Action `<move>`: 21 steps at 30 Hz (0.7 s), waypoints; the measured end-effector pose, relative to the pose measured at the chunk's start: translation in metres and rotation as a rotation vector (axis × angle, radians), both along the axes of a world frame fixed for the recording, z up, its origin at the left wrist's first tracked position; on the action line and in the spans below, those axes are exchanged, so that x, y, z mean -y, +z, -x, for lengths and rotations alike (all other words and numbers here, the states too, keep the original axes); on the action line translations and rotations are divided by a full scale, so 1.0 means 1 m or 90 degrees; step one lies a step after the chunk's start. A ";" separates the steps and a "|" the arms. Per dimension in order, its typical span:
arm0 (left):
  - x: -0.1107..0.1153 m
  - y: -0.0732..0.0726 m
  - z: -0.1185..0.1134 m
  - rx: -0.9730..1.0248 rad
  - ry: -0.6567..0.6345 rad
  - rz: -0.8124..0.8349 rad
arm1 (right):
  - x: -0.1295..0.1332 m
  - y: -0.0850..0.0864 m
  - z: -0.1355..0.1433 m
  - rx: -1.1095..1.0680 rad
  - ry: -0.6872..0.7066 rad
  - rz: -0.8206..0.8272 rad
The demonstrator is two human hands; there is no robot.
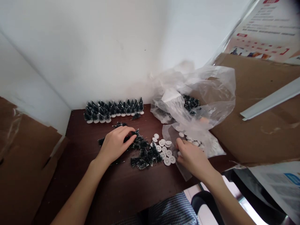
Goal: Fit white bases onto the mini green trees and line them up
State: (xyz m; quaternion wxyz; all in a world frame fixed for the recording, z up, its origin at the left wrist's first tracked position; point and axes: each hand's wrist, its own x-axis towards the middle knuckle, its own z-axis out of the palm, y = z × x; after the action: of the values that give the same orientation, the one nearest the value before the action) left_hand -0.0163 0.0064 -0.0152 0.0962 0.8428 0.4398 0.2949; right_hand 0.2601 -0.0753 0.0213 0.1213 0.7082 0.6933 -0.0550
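Loose dark green miniature trees [145, 156] with white-flecked tips lie in a pile on the dark brown table [122, 193]. Over the pile's left part, my left hand [117, 140] has its thumb and forefinger curved apart beside a tree; no tree is clearly held. Round white bases [167, 150] are scattered right of the pile. My right hand [191, 156] is closed at the edge of a clear plastic bag [214, 145] of white bases; what its fingers hold is hidden. Against the wall, trees on white bases [114, 108] stand upright in rows.
Behind my right hand, a large crumpled clear bag [220, 93] holds more dark trees. A cardboard box [262, 134] borders the table on the right, and another cardboard piece [25, 156] is at the left. The white wall [105, 47] rises behind the table.
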 end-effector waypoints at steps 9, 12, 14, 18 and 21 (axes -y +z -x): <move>0.000 0.000 0.001 -0.007 0.003 -0.005 | -0.003 -0.004 -0.004 -0.027 -0.032 -0.042; 0.000 0.000 0.000 -0.009 0.004 -0.002 | -0.003 -0.006 -0.008 -0.047 -0.018 -0.034; 0.000 0.000 0.000 -0.011 0.006 -0.001 | -0.001 -0.006 -0.011 -0.062 0.004 -0.031; 0.001 0.001 0.000 -0.012 0.007 0.006 | 0.001 -0.006 -0.012 -0.067 0.016 -0.037; 0.001 0.001 0.000 -0.006 0.006 0.009 | 0.000 -0.003 -0.008 -0.056 0.009 -0.025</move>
State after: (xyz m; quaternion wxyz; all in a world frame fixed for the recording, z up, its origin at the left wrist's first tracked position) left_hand -0.0163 0.0055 -0.0139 0.0983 0.8415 0.4463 0.2883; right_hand 0.2681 -0.0754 0.0181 0.0772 0.7027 0.7037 -0.0714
